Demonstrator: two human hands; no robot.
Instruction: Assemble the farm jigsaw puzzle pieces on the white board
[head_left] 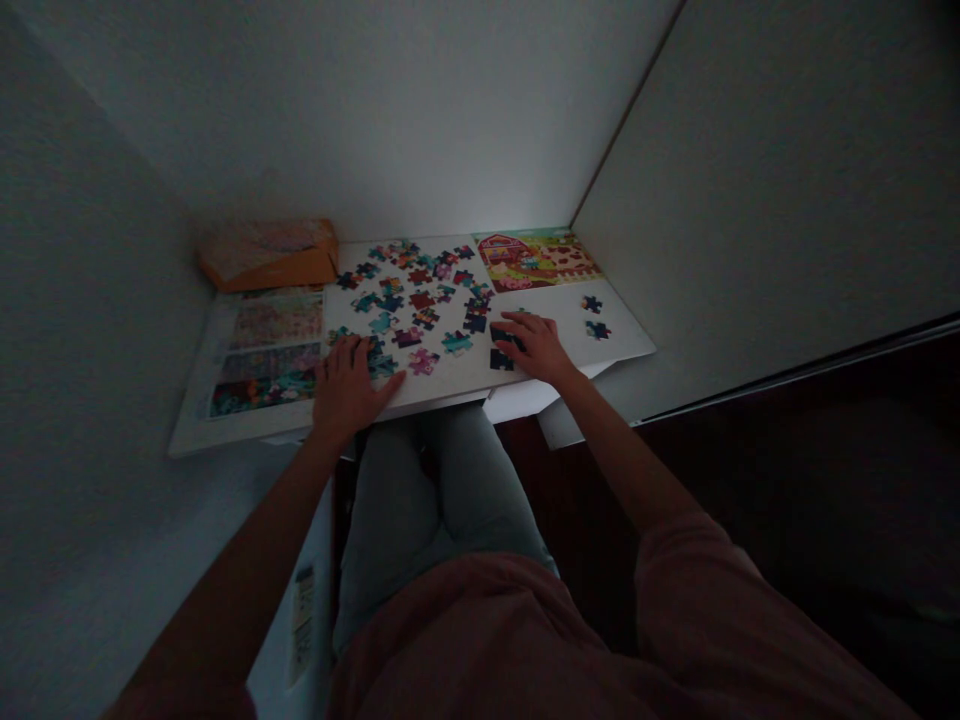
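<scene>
Loose jigsaw puzzle pieces [422, 300] lie scattered over a white tabletop [457, 375]. My left hand [349, 390] rests palm down at the table's front edge, fingers spread and thumb out to the right. Teal and dark pieces [382, 362] show beside its fingers, and some are partly covered by them. Over dark puzzle pieces to the right, my right hand [536, 345] has its fingers stretched leftward, thumb and forefinger apart. Its fingertips seem to touch one dark piece; the hand partly hides it. Just below that sits another dark piece [502, 360].
An orange box [270, 255] stands at the back left against the wall. Before it lies a printed picture sheet [262, 365]. A farm picture [536, 260] is at the back right. Two separate pieces [598, 330] lie near the right end. Walls [420, 120] enclose the table.
</scene>
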